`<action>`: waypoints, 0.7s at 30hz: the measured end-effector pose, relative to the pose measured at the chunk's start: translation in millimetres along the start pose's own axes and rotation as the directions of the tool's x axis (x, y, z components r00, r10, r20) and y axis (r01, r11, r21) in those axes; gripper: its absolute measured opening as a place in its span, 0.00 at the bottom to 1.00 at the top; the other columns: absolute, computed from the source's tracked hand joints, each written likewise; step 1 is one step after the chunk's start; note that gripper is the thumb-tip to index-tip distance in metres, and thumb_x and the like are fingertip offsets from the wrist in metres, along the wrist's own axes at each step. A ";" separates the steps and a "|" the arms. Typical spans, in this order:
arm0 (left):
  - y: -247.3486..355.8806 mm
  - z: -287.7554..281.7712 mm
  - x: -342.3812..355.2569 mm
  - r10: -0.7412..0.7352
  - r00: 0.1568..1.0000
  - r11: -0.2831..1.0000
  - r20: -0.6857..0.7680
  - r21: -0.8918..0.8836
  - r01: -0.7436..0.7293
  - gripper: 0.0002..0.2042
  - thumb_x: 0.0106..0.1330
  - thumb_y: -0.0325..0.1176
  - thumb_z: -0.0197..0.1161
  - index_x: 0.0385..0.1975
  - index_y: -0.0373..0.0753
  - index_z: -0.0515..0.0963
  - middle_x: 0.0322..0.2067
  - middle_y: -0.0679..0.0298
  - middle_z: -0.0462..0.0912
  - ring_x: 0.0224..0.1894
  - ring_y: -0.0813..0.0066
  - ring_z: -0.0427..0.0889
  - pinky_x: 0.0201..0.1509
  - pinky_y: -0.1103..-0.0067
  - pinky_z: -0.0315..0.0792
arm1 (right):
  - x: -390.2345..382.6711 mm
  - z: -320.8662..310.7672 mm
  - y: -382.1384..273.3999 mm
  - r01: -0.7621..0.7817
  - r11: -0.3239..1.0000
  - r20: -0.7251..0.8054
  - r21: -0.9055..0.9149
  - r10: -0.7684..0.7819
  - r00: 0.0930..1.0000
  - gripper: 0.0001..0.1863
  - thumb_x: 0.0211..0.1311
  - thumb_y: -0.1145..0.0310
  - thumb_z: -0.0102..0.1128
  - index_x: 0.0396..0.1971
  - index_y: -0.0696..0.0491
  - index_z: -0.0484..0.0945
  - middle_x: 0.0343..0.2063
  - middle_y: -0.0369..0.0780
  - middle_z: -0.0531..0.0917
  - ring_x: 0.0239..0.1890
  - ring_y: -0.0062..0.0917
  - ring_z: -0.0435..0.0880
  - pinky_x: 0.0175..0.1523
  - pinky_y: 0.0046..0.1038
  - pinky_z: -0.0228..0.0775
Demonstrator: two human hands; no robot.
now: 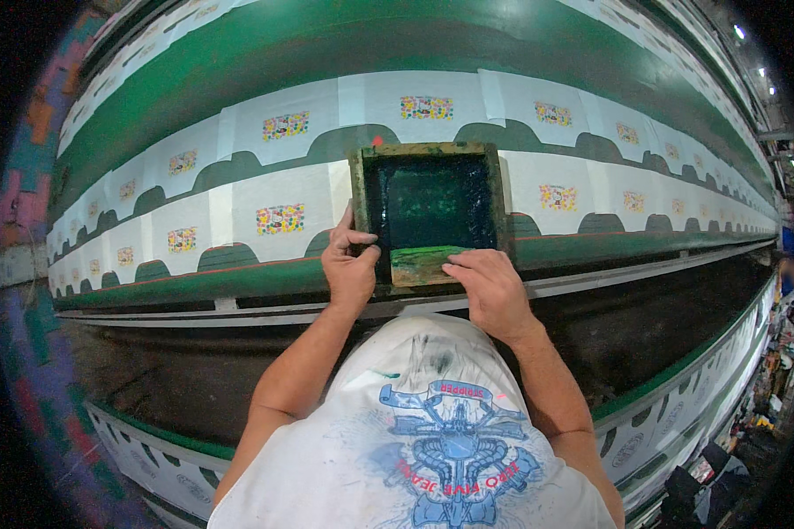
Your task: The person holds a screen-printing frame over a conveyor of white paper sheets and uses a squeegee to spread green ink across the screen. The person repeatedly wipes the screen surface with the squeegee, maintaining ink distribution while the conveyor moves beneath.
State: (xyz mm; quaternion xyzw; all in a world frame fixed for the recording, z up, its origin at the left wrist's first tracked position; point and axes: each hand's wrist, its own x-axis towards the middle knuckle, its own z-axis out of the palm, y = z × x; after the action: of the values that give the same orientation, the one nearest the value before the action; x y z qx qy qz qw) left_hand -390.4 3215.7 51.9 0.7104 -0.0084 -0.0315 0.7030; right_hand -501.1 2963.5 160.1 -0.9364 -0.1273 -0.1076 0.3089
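A wooden-edged screen printing frame [359, 181] lies on the green printing table in front of me, its mesh dark with green-black ink. My left hand [351, 264] is closed on the frame's left side, thumb at the inner edge and a finger pointing up along the outside. Inside the near end of the frame rests a squeegee [419, 266], a flat wooden block stained green along its top. My right hand [492, 289] pinches the right part of this squeegee between thumb and fingers. Whatever lies beneath the frame is hidden.
White cut fabric pieces [307, 189] with small colourful prints lie in long rows on the green table [273, 53]. A pale rail [194, 316] runs along its near edge. Another table with white pieces [150, 450] stands behind me, and clutter [723, 480] lies at the lower right.
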 end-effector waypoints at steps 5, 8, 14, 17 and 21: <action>1.0 -1.2 0.0 0.024 1.000 0.998 0.020 0.063 -0.025 0.09 0.55 0.16 0.70 0.34 0.37 0.87 0.79 0.40 0.73 0.79 0.51 0.74 0.81 0.63 0.66 | 19.5 -2.1 -18.1 0.057 0.987 0.148 -0.150 -0.034 0.988 0.22 0.59 0.79 0.65 0.54 0.56 0.89 0.49 0.46 0.90 0.56 0.44 0.88 0.63 0.46 0.79; -1.4 -2.1 -0.4 0.025 1.000 0.995 0.016 0.092 -0.027 0.10 0.55 0.16 0.70 0.35 0.37 0.87 0.79 0.40 0.74 0.78 0.51 0.75 0.81 0.64 0.66 | 32.2 -10.2 -17.3 0.033 0.991 0.257 -0.133 0.002 0.966 0.22 0.59 0.79 0.65 0.54 0.56 0.88 0.49 0.46 0.90 0.55 0.44 0.88 0.62 0.45 0.79; 3.7 -3.5 0.3 -0.013 0.999 0.997 0.047 0.076 0.009 0.11 0.56 0.19 0.71 0.39 0.36 0.89 0.79 0.40 0.74 0.79 0.51 0.74 0.82 0.63 0.66 | 83.1 -30.0 14.0 -0.030 0.995 0.376 -0.097 0.065 0.924 0.21 0.60 0.80 0.62 0.53 0.56 0.90 0.47 0.48 0.90 0.56 0.47 0.88 0.65 0.46 0.80; 2.7 -5.7 -0.2 0.017 0.999 0.994 0.052 0.110 -0.023 0.12 0.60 0.20 0.72 0.43 0.36 0.89 0.78 0.41 0.74 0.80 0.51 0.73 0.82 0.63 0.66 | 114.0 -24.3 37.6 -0.012 0.995 0.325 -0.098 0.044 0.945 0.21 0.62 0.82 0.61 0.54 0.55 0.89 0.48 0.48 0.90 0.56 0.47 0.87 0.66 0.47 0.80; -2.4 -8.8 4.4 -0.010 0.999 0.999 0.052 -0.052 0.012 0.11 0.65 0.19 0.70 0.46 0.36 0.89 0.78 0.40 0.75 0.80 0.51 0.73 0.81 0.63 0.66 | 145.7 -14.2 63.5 -0.043 0.992 0.264 -0.121 0.074 0.962 0.21 0.66 0.83 0.61 0.57 0.54 0.88 0.49 0.48 0.90 0.56 0.48 0.87 0.65 0.47 0.80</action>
State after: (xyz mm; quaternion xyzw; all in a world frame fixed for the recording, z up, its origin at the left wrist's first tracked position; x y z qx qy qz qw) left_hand -385.5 3224.3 49.4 0.6907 -0.0218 -0.0541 0.7208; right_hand -345.9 2930.7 177.1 -0.9617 -0.1340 0.0220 0.2381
